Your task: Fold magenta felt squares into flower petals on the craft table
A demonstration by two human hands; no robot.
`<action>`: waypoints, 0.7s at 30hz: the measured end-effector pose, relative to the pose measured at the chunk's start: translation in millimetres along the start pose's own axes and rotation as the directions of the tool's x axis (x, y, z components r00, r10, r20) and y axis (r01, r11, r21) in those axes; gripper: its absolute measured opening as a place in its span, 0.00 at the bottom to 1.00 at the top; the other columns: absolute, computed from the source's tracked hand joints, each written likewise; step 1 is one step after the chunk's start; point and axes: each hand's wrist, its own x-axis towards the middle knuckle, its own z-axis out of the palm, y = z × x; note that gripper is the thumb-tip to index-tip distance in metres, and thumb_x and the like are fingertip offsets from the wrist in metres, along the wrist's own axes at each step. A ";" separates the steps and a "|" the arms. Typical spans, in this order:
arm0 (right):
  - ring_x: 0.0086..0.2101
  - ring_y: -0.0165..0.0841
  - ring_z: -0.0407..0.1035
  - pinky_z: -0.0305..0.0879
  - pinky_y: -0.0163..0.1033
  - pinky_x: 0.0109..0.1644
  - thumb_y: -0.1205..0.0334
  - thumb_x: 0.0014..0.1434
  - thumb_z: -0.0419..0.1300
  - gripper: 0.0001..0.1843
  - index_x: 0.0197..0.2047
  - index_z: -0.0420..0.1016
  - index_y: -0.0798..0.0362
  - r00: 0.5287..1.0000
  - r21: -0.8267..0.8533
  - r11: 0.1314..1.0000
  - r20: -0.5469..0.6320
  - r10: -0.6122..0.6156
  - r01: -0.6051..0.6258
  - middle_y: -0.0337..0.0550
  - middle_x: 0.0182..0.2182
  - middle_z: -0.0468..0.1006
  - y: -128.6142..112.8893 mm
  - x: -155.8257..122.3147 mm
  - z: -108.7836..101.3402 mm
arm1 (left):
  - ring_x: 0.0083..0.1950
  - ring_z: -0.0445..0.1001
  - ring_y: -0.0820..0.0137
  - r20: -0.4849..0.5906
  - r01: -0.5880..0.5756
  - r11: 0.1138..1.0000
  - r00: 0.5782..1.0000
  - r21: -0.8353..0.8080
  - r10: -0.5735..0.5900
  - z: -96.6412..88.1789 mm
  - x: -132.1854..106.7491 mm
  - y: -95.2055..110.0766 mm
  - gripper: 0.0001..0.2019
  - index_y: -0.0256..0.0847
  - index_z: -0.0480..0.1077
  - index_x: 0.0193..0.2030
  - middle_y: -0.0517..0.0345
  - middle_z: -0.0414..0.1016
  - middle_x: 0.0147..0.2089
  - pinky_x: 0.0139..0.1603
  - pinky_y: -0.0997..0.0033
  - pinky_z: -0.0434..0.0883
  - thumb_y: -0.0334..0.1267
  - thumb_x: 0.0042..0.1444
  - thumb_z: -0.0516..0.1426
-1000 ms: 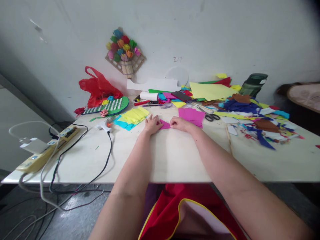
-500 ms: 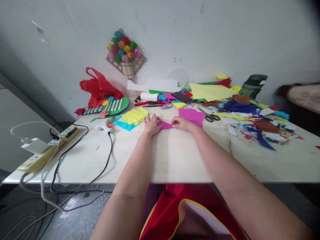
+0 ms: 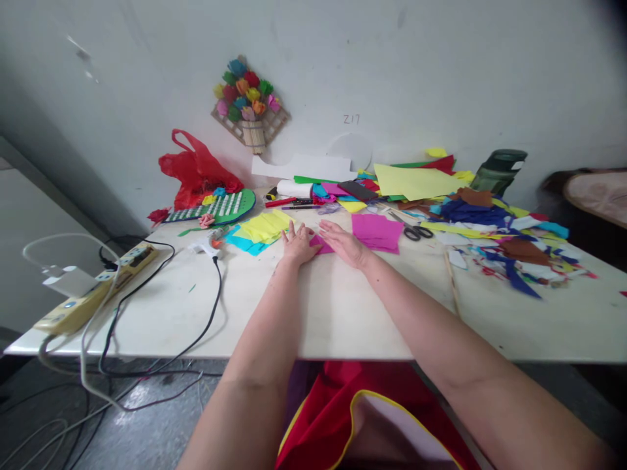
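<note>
A small magenta paper piece (image 3: 321,246) lies on the white table, partly covered by both hands. My left hand (image 3: 298,245) rests on its left side, fingers spread. Flat over its right part lies my right hand (image 3: 341,243), fingers stretched out toward the left. Just right of that hand is a larger sheet of magenta paper (image 3: 377,233). To the left, yellow paper (image 3: 264,226) overlaps blue paper (image 3: 247,243).
Black scissors (image 3: 418,232) and a thin stick (image 3: 451,282) lie to the right, before a heap of coloured scraps (image 3: 490,215). A white glue gun (image 3: 206,247) with a black cord and a yellow power strip (image 3: 98,290) are at left. A dark bottle (image 3: 500,171) stands behind.
My right hand has gone from pinching the small magenta paper's right edge to lying flat on it, shifting left. My left hand stays in place on the paper.
</note>
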 end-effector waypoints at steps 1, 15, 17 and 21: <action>0.61 0.31 0.51 0.47 0.41 0.64 0.62 0.54 0.52 0.27 0.58 0.59 0.51 0.999 0.022 0.999 -0.013 0.042 -0.041 0.44 0.63 0.55 2.4 1.1 1.3 | 0.70 0.27 0.55 0.002 0.003 1.000 1.000 0.006 -0.003 -0.2 0.0 -0.3 0.27 0.46 0.61 0.54 0.55 0.48 0.69 0.66 0.43 0.31 0.55 0.50 0.51; 0.62 0.32 0.50 0.43 0.46 0.66 0.58 0.59 0.49 0.24 0.59 0.59 0.50 0.987 0.087 0.985 -0.052 0.154 -0.149 0.45 0.62 0.57 3.9 7.3 -3.1 | 0.68 0.21 0.48 0.114 0.174 0.975 0.975 0.138 -0.190 -9.2 -5.8 -17.0 0.44 0.47 0.49 0.66 0.50 0.38 0.71 0.61 0.36 0.27 0.69 0.45 0.44; 0.62 0.31 0.50 0.42 0.45 0.66 0.60 0.59 0.49 0.23 0.58 0.61 0.50 0.987 0.085 0.986 -0.049 0.151 -0.146 0.44 0.62 0.57 4.1 6.9 -2.9 | 0.68 0.21 0.46 0.145 0.175 0.974 0.970 0.141 -0.195 -12.4 -6.6 -17.7 0.45 0.46 0.50 0.65 0.49 0.38 0.71 0.61 0.34 0.28 0.69 0.44 0.44; 0.62 0.31 0.50 0.42 0.43 0.66 0.62 0.58 0.51 0.21 0.55 0.64 0.51 0.990 0.087 0.988 -0.040 0.134 -0.131 0.44 0.63 0.57 5.3 5.4 -2.4 | 0.68 0.21 0.44 0.183 0.183 0.969 0.960 0.166 -0.213 -16.4 -7.2 -18.0 0.44 0.47 0.49 0.66 0.48 0.38 0.71 0.60 0.32 0.31 0.69 0.44 0.45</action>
